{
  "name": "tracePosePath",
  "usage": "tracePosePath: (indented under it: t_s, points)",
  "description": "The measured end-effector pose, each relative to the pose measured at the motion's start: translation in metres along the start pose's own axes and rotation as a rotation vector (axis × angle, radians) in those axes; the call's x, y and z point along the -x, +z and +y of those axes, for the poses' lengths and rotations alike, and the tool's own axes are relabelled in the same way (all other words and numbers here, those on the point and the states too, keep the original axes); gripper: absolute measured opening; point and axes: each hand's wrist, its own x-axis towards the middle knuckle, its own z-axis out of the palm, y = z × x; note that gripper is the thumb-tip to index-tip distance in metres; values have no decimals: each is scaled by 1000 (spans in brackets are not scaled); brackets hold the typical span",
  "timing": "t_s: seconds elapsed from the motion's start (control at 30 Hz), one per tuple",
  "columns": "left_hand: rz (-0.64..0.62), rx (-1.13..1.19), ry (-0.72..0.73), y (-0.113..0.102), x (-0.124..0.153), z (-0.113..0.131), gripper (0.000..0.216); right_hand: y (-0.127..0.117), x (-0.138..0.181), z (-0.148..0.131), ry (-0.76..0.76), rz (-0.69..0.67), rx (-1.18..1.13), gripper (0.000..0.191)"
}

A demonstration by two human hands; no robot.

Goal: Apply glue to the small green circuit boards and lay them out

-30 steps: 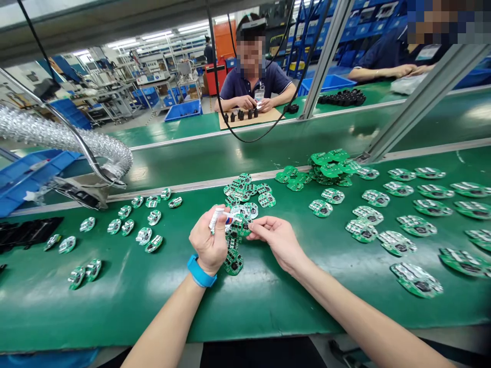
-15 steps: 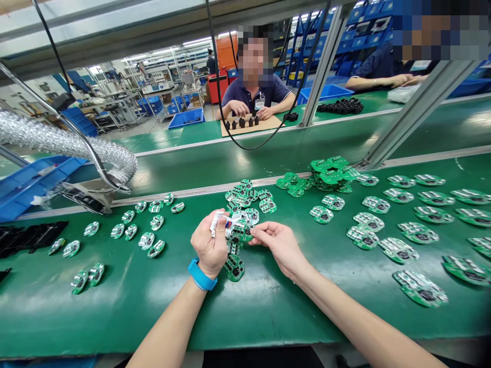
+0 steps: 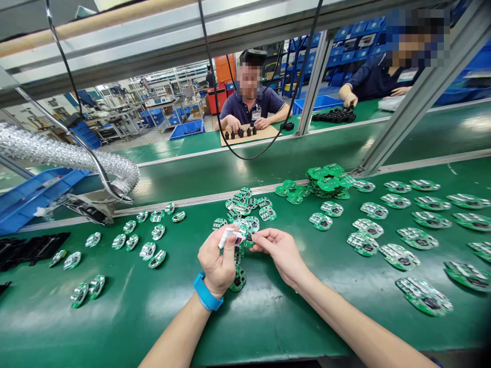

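Observation:
My left hand (image 3: 215, 263), with a blue band at its wrist, is closed round a small white tube (image 3: 225, 238) with coloured marks near its tip. That tip points right, at the green circuit board (image 3: 248, 239) that my right hand (image 3: 279, 255) pinches by its right edge. Much of this board is hidden behind the fingers and the tube. Behind and below the hands lie more green boards, among them a loose pile (image 3: 241, 201) and one board near my left wrist (image 3: 238, 279).
Rows of circuit boards (image 3: 401, 255) cover the right of the green bench, smaller ones (image 3: 148, 250) the left. A stack of boards (image 3: 328, 180) stands by the metal post. A silver duct (image 3: 69, 151) and hanging black cable (image 3: 245, 157) reach in. Two co-workers sit opposite.
My left hand with the tube has shifted right and slightly down, nearer my right hand. My head view has tilted up. The right co-worker's hand now reaches to the black parts.

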Motion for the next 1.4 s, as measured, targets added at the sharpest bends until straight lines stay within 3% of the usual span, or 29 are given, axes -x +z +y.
tracePosePath:
  t_s: [0.77,1.03,1.4]
  points:
    - [41,-91,-61,-3,-3,-16,26,-3,-2,2,-18,2,9,49]
    - [117,-22,-88,-3,-6,-4,24,-1,-1,2,-29,-12,10,50]
    - [42,23,-76,2,2,-3,24,5,4,6,-15,-67,81,48]
